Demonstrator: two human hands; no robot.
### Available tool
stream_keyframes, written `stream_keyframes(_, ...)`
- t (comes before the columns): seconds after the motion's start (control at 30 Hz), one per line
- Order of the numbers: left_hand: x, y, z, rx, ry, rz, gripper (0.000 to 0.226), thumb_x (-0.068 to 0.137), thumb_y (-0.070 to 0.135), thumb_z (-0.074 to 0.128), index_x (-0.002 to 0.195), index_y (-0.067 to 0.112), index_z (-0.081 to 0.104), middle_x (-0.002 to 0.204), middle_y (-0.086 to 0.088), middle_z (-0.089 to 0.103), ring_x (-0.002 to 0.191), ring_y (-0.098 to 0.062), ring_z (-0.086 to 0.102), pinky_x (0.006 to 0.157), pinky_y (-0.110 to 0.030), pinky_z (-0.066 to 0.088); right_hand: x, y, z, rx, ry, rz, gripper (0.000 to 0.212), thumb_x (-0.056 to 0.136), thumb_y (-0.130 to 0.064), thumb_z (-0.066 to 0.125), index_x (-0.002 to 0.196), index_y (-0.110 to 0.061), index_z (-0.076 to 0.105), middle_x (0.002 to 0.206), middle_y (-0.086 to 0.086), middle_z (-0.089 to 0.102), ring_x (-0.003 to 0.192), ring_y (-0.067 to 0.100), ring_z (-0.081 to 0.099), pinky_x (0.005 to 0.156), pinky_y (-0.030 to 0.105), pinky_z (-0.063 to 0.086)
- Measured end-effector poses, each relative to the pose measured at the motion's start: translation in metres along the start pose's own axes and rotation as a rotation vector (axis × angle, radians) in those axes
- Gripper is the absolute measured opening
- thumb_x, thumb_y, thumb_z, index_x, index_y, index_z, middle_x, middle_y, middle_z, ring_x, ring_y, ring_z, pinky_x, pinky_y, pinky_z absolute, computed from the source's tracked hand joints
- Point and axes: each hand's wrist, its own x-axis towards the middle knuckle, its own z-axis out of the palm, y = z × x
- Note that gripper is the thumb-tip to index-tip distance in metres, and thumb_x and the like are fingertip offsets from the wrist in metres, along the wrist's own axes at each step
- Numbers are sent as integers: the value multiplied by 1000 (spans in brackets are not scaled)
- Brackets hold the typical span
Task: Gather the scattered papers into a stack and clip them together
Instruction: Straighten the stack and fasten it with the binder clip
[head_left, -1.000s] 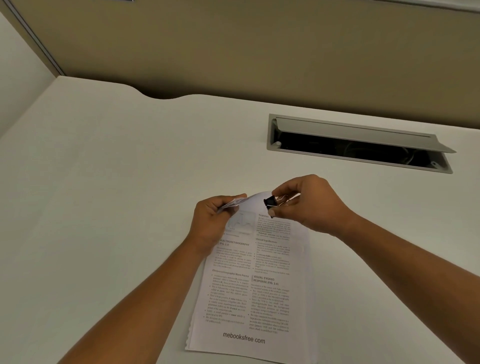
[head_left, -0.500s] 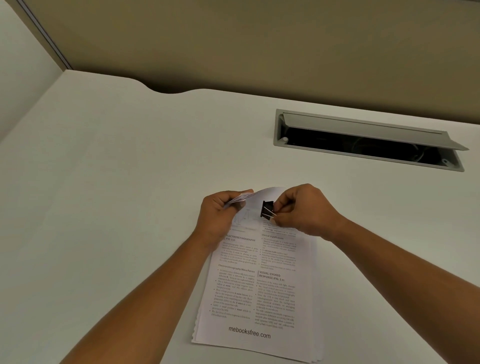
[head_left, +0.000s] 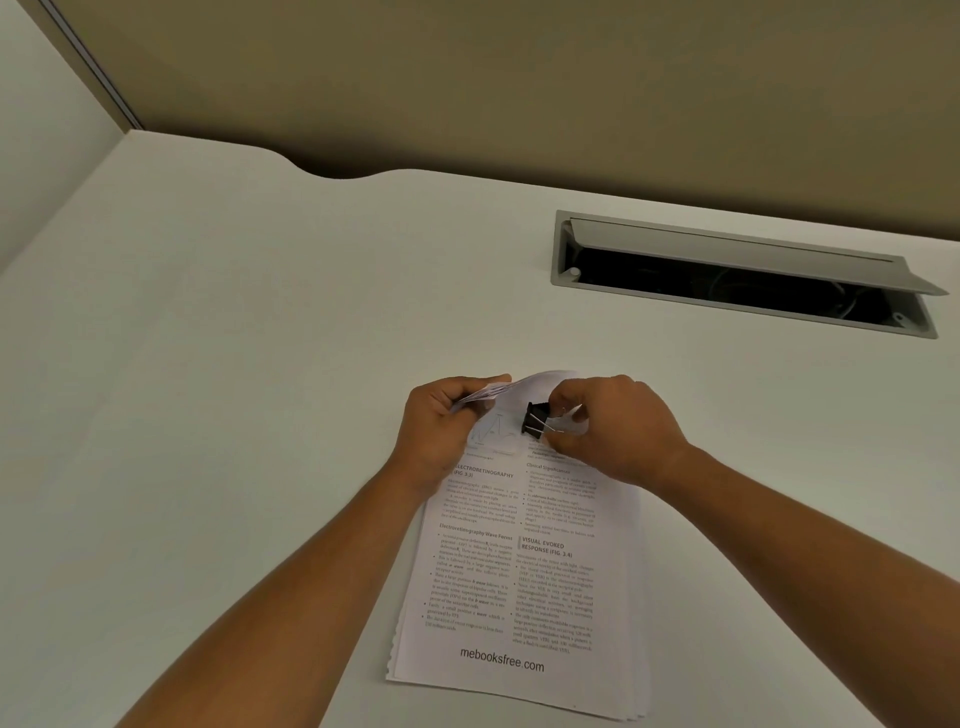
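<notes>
A stack of printed white papers (head_left: 519, 582) lies on the white desk, its far end lifted and curled. My left hand (head_left: 441, 421) pinches the stack's top left corner and holds it off the desk. My right hand (head_left: 618, 426) squeezes the silver wire handles of a black binder clip (head_left: 535, 418). The clip's black body points left, over the upper middle of the top sheet, just below the raised far edge. Whether its jaws touch the paper cannot be told.
An open grey cable tray (head_left: 563, 249) with a raised lid is set into the desk (head_left: 234, 364) at the back right. A tan partition wall (head_left: 519, 78) runs along the desk's far edge. The desk edge has a curved notch (head_left: 337, 174) at the back.
My right hand has brought the binder clip down and left, from the raised far edge to over the top sheet. My left hand keeps its hold on the corner.
</notes>
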Motion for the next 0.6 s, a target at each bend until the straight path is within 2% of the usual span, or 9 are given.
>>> stream_keyframes(0.1,0,0,0,-5,-4,-9,33,92,-6,63,98,23,79,100,14,79,106,-10,72,95,-28,56,-1,2,2,-48,-7,-45,33,81,-50,72,109,-34,64,108,-13,72,91,14,67,75,32,55)
stream_keyframes(0.17,1,-1,-1,0,4,-10,32,92,-5,64,100,21,78,104,9,79,107,-13,72,95,-30,57,-2,3,3,23,-17,-49,38,78,-47,76,109,-31,61,106,-11,72,90,12,67,77,33,56)
stream_keyframes(0.27,1,-1,-1,-18,4,-12,31,92,-4,64,100,22,79,108,4,78,108,-14,72,92,-28,57,0,3,3,108,-24,-28,41,78,-35,81,114,-22,67,102,-6,74,82,7,69,80,27,57)
stream_keyframes(0.33,0,0,-1,-12,-1,-9,32,92,-4,64,100,22,78,105,9,78,107,-9,72,89,-21,55,2,2,1,135,-8,-20,33,78,-32,81,107,-20,73,95,-5,75,75,6,69,78,27,58)
stream_keyframes(0.4,0,1,0,-9,-3,-9,32,92,-5,64,99,23,78,102,13,79,105,-8,72,86,-19,56,2,0,-1,112,38,-37,20,79,-35,77,97,-25,74,90,-10,74,73,5,66,72,27,56)
stream_keyframes(0.5,-1,1,-1,-34,-6,-23,32,92,-4,64,97,24,79,103,9,79,105,-15,73,89,-29,59,2,-7,-5,20,109,-84,13,83,-40,69,94,-33,73,91,-18,68,79,5,58,66,23,43)
stream_keyframes(0.6,-2,2,-1,-31,13,-33,30,91,-3,66,99,23,78,98,5,80,97,-18,75,87,-36,60,6,-16,-6,150,46,-98,13,85,-33,68,97,-29,73,92,-14,69,82,7,63,72,25,52)
